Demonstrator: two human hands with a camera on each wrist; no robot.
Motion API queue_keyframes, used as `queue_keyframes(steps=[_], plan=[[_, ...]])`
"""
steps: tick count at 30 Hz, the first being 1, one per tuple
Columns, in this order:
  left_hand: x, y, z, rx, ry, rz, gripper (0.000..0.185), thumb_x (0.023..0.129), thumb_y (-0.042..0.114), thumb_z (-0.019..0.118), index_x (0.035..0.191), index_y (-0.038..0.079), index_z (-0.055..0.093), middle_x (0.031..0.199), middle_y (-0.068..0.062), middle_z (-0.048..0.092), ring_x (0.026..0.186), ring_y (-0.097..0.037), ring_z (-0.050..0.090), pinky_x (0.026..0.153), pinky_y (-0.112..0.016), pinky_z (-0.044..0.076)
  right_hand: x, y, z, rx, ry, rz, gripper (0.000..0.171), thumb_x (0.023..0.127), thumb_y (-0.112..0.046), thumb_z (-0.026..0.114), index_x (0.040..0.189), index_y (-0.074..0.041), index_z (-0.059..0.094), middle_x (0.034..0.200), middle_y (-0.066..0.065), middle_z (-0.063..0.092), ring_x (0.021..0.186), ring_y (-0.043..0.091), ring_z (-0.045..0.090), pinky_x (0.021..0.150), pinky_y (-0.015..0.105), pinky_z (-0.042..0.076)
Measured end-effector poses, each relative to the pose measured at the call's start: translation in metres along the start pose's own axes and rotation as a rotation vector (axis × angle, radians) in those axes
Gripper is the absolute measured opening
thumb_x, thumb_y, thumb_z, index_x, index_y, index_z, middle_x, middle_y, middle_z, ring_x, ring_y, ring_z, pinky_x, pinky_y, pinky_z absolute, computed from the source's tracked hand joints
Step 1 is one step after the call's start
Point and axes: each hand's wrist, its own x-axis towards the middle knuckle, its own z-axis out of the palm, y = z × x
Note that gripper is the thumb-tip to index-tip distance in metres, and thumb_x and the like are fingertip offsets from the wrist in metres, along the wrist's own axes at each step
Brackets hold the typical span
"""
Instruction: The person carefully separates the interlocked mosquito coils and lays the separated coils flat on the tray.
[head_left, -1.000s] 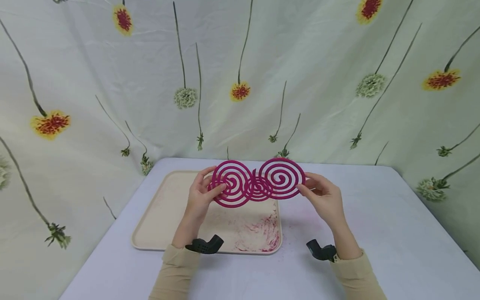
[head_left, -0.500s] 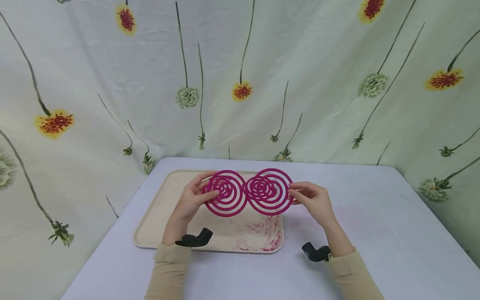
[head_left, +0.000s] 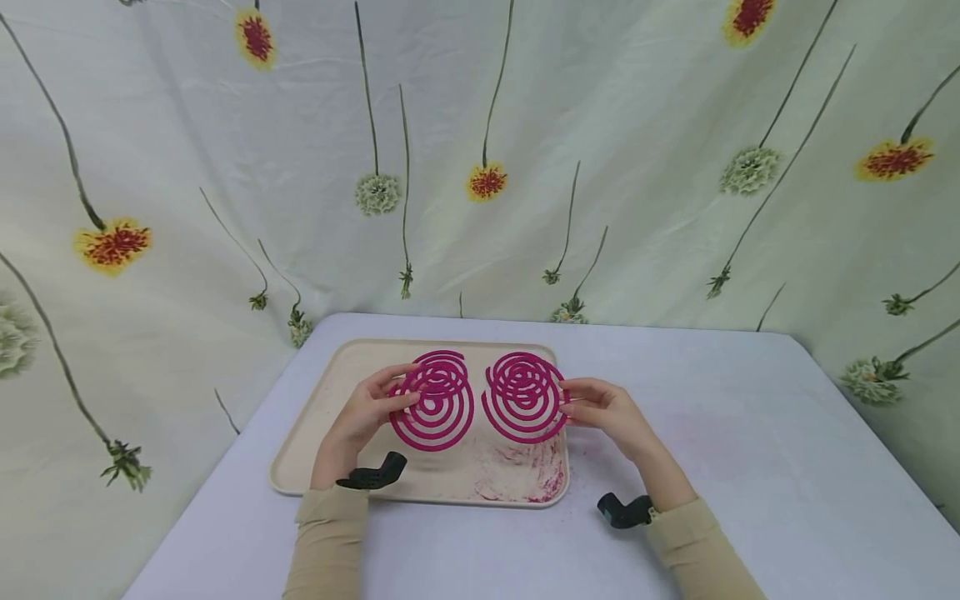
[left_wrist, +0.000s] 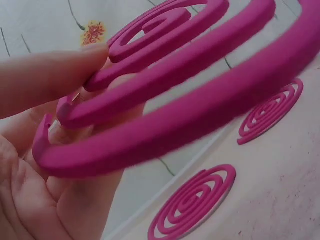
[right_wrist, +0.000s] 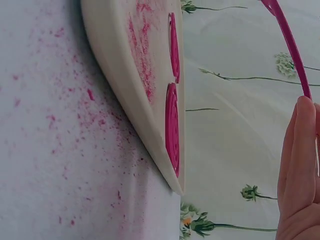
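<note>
My left hand [head_left: 369, 408] pinches a magenta mosquito coil [head_left: 432, 407] by its left edge, thumb in front and fingers behind. The left wrist view has this coil [left_wrist: 165, 134] close up, tilted, with the left hand [left_wrist: 55, 165] around its rim. Between thumb and fingers, my right hand [head_left: 609, 410] pinches a second mosquito coil [head_left: 527, 407] at its right edge. Only a thin edge of that coil [right_wrist: 291, 42] shows above the right hand [right_wrist: 301, 172] in the right wrist view. The held coils are apart, raised above the beige tray.
Two more coils, a left one [head_left: 441, 355] and a right one [head_left: 523, 357], lie toward the back of the tray [head_left: 330, 450], partly behind the held coils. Magenta crumbs mark the tray's right side and the white tabletop [right_wrist: 50, 200]. A flowered cloth [head_left: 660, 125] hangs behind.
Both hands have moved down and left with their coils. The held coils seemed to touch or overlap half a second ago; now a narrow gap separates them.
</note>
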Motion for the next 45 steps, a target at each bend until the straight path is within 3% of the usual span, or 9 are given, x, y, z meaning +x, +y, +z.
queue_keyframes(steps=[8,14,20,23,29,35,38,45], plan=[[0.001,-0.015,-0.007,0.087,0.0,-0.099,0.05,0.087,0.009,0.067,0.133,0.005,0.048,0.097,-0.003,0.066,0.082,-0.014,0.064,0.071,-0.028,0.055,0.003,0.013,0.007,-0.008,0.005,0.099,0.04,0.085,0.001,0.064,0.122,0.013,0.052,0.105,0.021,0.065,0.083,0.013,0.066,0.077,0.034,0.056],[0.003,-0.026,-0.009,0.131,-0.016,-0.148,0.044,0.087,0.011,0.066,0.126,0.001,0.048,0.085,-0.003,0.066,0.071,-0.013,0.062,0.064,-0.026,0.053,0.002,0.019,0.011,-0.009,0.012,0.189,0.041,0.084,0.001,0.064,0.121,0.014,0.052,0.103,0.019,0.066,0.08,0.013,0.066,0.075,0.034,0.056],[0.005,-0.036,-0.011,0.149,-0.04,-0.151,0.044,0.087,0.011,0.066,0.126,-0.002,0.048,0.085,-0.003,0.066,0.074,-0.014,0.063,0.064,-0.027,0.054,0.002,0.022,0.015,0.015,0.057,0.261,0.039,0.084,0.002,0.065,0.12,0.012,0.055,0.101,0.017,0.067,0.079,0.015,0.066,0.071,0.031,0.057],[0.004,-0.039,-0.012,0.176,-0.026,-0.156,0.043,0.087,0.012,0.067,0.124,-0.001,0.051,0.088,-0.006,0.067,0.078,-0.015,0.064,0.067,-0.027,0.055,0.002,0.025,0.017,-0.014,0.054,0.246,0.038,0.084,0.002,0.065,0.119,0.013,0.055,0.102,0.021,0.066,0.079,0.016,0.066,0.071,0.032,0.057],[0.004,-0.037,-0.01,0.301,0.029,-0.179,0.036,0.088,0.014,0.067,0.119,-0.003,0.059,0.108,-0.014,0.066,0.091,-0.016,0.062,0.077,-0.024,0.052,0.002,0.027,0.025,-0.188,0.092,0.179,0.032,0.083,0.002,0.066,0.113,0.01,0.06,0.097,0.022,0.067,0.084,0.023,0.066,0.069,0.035,0.058],[0.005,-0.04,-0.009,0.396,0.088,-0.167,0.035,0.088,0.017,0.067,0.118,-0.001,0.062,0.11,-0.014,0.066,0.1,-0.023,0.062,0.085,-0.029,0.051,0.002,0.023,0.035,-0.427,0.172,0.171,0.027,0.079,0.003,0.068,0.105,0.002,0.066,0.092,0.013,0.068,0.085,0.025,0.066,0.067,0.034,0.057],[0.005,-0.038,-0.007,0.429,0.124,-0.147,0.036,0.088,0.019,0.067,0.118,-0.001,0.061,0.109,-0.015,0.066,0.103,-0.026,0.062,0.088,-0.033,0.051,0.001,0.019,0.037,-0.579,0.172,0.149,0.027,0.078,0.001,0.07,0.105,-0.001,0.067,0.096,0.01,0.068,0.089,0.025,0.065,0.071,0.034,0.056],[0.004,-0.029,-0.004,0.46,0.196,-0.081,0.034,0.091,0.017,0.063,0.116,-0.005,0.061,0.11,-0.019,0.065,0.103,-0.03,0.061,0.081,-0.034,0.054,-0.005,0.007,0.037,-0.786,0.109,0.169,0.027,0.081,-0.015,0.072,0.106,-0.008,0.068,0.098,0.004,0.068,0.09,0.022,0.063,0.076,0.037,0.053]])
